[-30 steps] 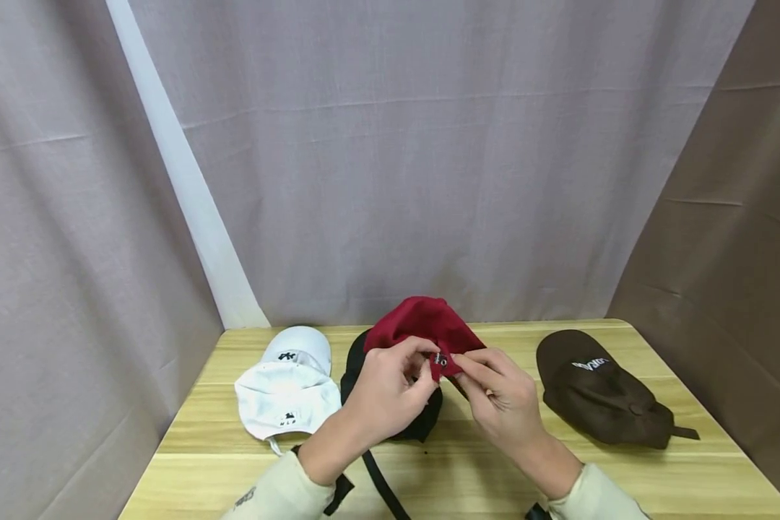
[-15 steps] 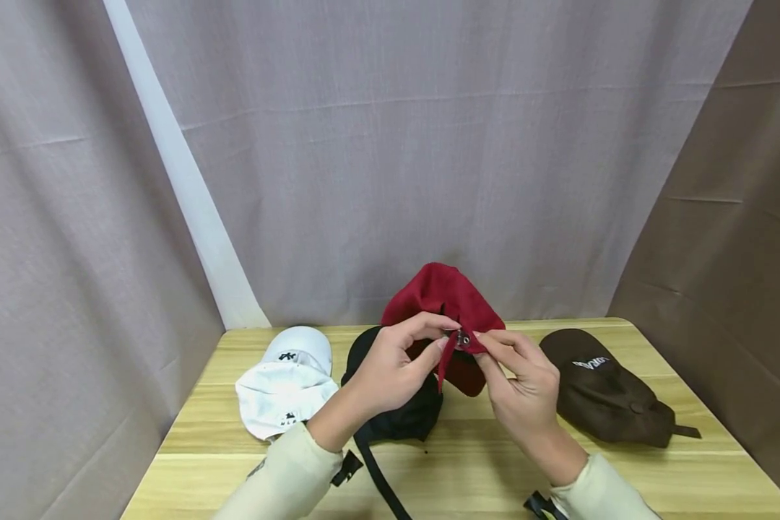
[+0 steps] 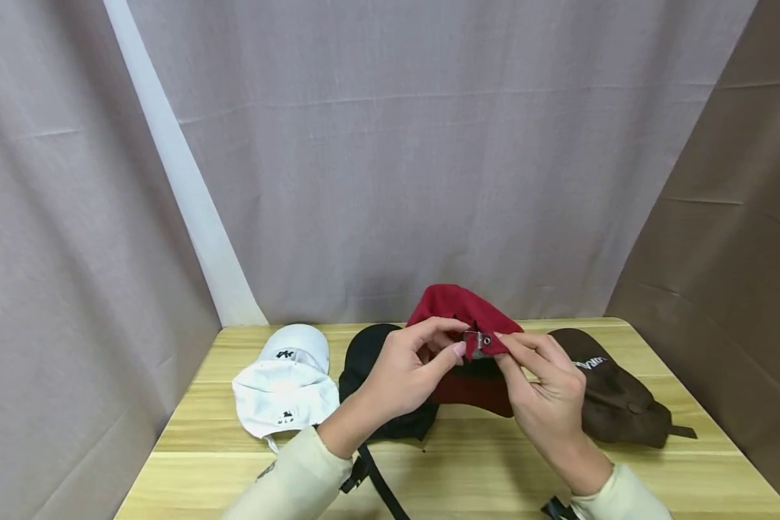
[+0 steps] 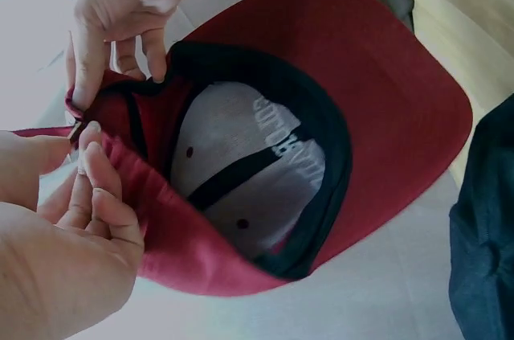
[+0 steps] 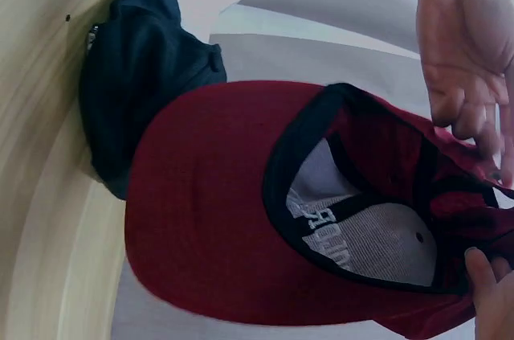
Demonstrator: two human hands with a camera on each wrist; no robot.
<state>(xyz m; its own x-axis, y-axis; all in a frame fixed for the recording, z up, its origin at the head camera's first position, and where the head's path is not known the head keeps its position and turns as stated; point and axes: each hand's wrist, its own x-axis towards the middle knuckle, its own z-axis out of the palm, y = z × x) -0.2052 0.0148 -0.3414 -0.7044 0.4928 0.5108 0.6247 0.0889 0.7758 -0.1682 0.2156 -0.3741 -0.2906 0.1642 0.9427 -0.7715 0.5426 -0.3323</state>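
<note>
Both hands hold a red baseball cap point(image 3: 458, 307) above the table, at the strap on its back. My left hand point(image 3: 399, 375) pinches the strap's end beside a small metal buckle point(image 3: 479, 340). On the other side of the buckle, my right hand point(image 3: 549, 393) grips the band between thumb and fingers. The left wrist view looks into the cap's inside point(image 4: 241, 131), with its grey lining, white lettering and dark sweatband. Its brim point(image 5: 217, 211) points away from my body, and the right wrist view shows the underside.
A white cap point(image 3: 286, 397) lies on the left of the wooden table point(image 3: 468, 477). Beside it is a black cap point(image 3: 364, 354) with a long strap point(image 3: 383, 487), partly behind my left hand. A brown cap point(image 3: 624, 404) lies at the right. Grey curtain point(image 3: 429, 180) stands behind.
Both hands have moved right with the red cap, which rose and then sank a little. Its brim has come into view, and more of the black cap is uncovered.
</note>
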